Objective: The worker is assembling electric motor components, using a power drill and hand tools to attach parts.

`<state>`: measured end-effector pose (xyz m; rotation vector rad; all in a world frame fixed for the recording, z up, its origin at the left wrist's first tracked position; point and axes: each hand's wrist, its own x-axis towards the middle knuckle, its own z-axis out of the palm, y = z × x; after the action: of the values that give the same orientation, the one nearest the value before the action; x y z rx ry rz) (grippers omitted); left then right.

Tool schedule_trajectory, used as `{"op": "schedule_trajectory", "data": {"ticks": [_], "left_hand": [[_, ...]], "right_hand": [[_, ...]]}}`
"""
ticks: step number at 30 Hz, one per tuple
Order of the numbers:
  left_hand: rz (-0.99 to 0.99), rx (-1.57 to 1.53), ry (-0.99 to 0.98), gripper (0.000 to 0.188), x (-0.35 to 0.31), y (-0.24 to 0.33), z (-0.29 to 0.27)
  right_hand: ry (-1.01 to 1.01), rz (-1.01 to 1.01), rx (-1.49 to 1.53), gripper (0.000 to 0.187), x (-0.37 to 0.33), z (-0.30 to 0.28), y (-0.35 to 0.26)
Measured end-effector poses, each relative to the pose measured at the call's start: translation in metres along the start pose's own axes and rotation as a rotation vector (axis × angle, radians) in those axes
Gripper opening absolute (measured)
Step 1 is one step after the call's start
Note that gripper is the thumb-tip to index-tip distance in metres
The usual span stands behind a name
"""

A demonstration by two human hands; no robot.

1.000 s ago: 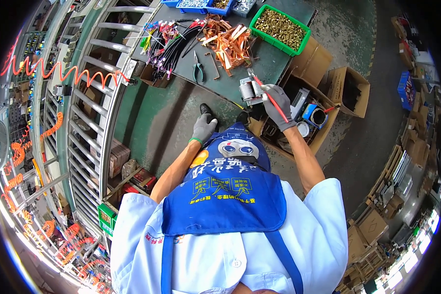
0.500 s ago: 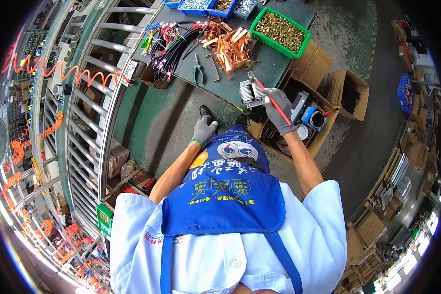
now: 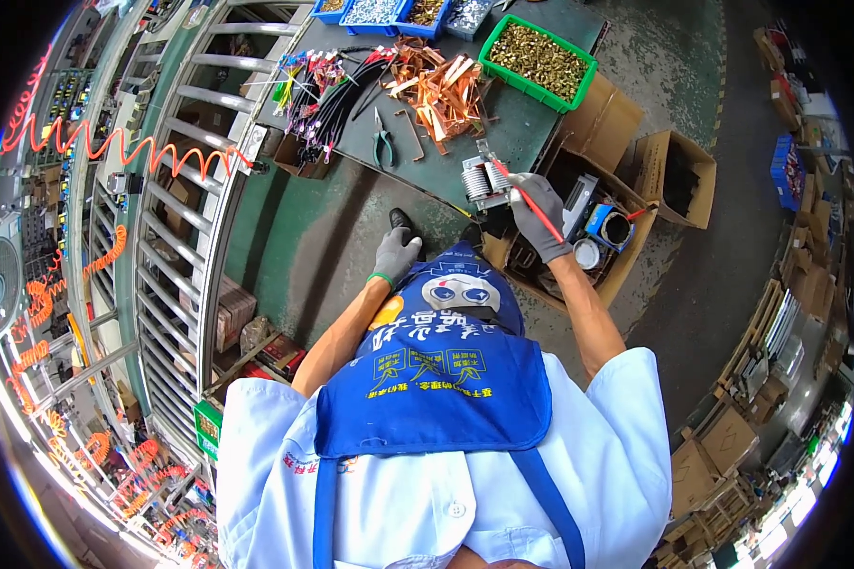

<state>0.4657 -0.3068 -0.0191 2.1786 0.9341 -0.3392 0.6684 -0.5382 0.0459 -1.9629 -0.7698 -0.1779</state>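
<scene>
My right hand (image 3: 537, 218), in a grey glove, is closed round a thin red-handled tool (image 3: 539, 211) that slants up and left. The pale, flat tip of this tool lies over the back of a metal part with a ribbed coil (image 3: 485, 182), at the front right corner of the dark green table (image 3: 436, 175). Whether my fingers also touch the coil part, I cannot tell. My left hand (image 3: 396, 254), gloved in grey too, hangs in front of the blue apron (image 3: 427, 398), its thumb apart from the fingers and nothing seen in it.
On the table lie pliers (image 3: 382, 142), copper strips (image 3: 446, 100) and bundled wires (image 3: 323, 104). A green bin (image 3: 538, 62) holds brass pieces. Cardboard boxes (image 3: 669, 180) stand to the right, one with a blue round-mouthed part (image 3: 609, 229). Metal rollers (image 3: 185, 171) run along the left.
The whole view has shifted very slightly. My right hand keeps its grip on the red-handled tool at the coil part, and my left hand has stayed nearly still.
</scene>
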Motion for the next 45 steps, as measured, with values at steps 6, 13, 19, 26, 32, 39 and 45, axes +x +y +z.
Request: {"op": "schedule_trajectory", "data": {"ticks": [6,13,19,26,32,39,45], "left_hand": [[-0.019,-0.003,-0.105,0.052,0.001,0.007,-0.002],[0.024,0.046,-0.132,0.052,0.001,0.022,0.003],[0.095,0.038,-0.168,0.043,0.008,0.024,0.005],[0.132,0.098,-0.197,0.044,0.017,0.022,0.012],[0.164,0.118,-0.187,0.045,0.01,0.034,0.007],[0.078,0.148,-0.165,0.046,-0.001,0.023,-0.003],[0.084,0.134,-0.183,0.051,0.005,0.027,0.002]], "right_hand": [[0.038,0.04,0.004,0.024,-0.004,0.0,0.002],[0.196,0.003,-0.072,0.023,-0.006,-0.043,-0.015],[0.477,0.11,-0.488,0.022,-0.049,-0.117,-0.021],[0.584,0.519,-0.519,0.037,-0.12,-0.19,0.016],[0.566,0.558,-0.661,0.025,-0.156,-0.198,0.102],[0.448,0.614,-0.578,0.025,-0.169,-0.16,0.148],[0.075,0.792,-0.777,0.025,-0.202,-0.141,0.158]]}}
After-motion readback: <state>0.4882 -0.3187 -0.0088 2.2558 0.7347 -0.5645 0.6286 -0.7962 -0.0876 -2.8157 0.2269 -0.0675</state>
